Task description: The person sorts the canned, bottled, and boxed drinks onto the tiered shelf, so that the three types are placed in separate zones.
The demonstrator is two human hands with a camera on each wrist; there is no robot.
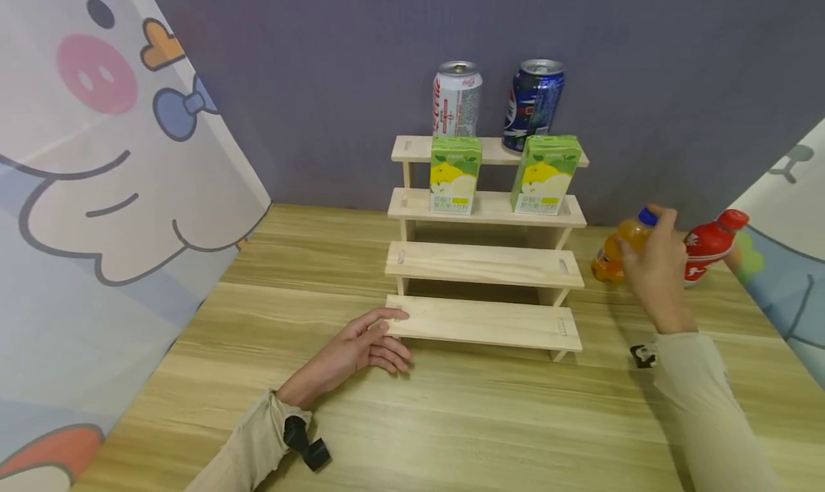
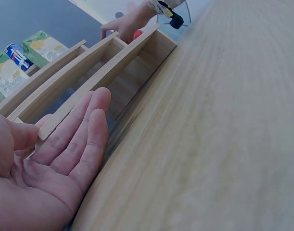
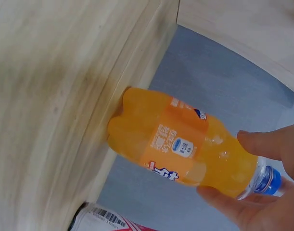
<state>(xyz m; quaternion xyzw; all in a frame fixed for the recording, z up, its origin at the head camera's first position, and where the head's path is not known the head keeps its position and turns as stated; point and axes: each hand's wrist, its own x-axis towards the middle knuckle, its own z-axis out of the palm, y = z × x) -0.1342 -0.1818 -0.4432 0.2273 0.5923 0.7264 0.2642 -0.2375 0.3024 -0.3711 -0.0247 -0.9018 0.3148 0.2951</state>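
Observation:
On the right, my right hand (image 1: 659, 266) holds an orange soda bottle (image 1: 610, 257) near its neck, thumb and fingers on opposite sides. The blue cap (image 3: 272, 181) shows beside the palm in the right wrist view, and the bottle's base meets the table. My left hand (image 1: 362, 349) holds the left end of the lowest step of a wooden tiered shelf (image 1: 483, 321). Its thumb and index finger are at the board's corner; the other fingers (image 2: 91, 139) extend below it. A red bottle (image 1: 709, 245) stands just right of my right hand, partly hidden by it.
Two green juice cartons (image 1: 455, 177) stand on the second tier from the top. A white cola can (image 1: 457, 98) and a blue can (image 1: 535, 104) stand on the top tier. A grey panel (image 1: 322, 84) rises behind; printed cartoon panels (image 1: 129, 213) flank the wooden table (image 1: 258, 298).

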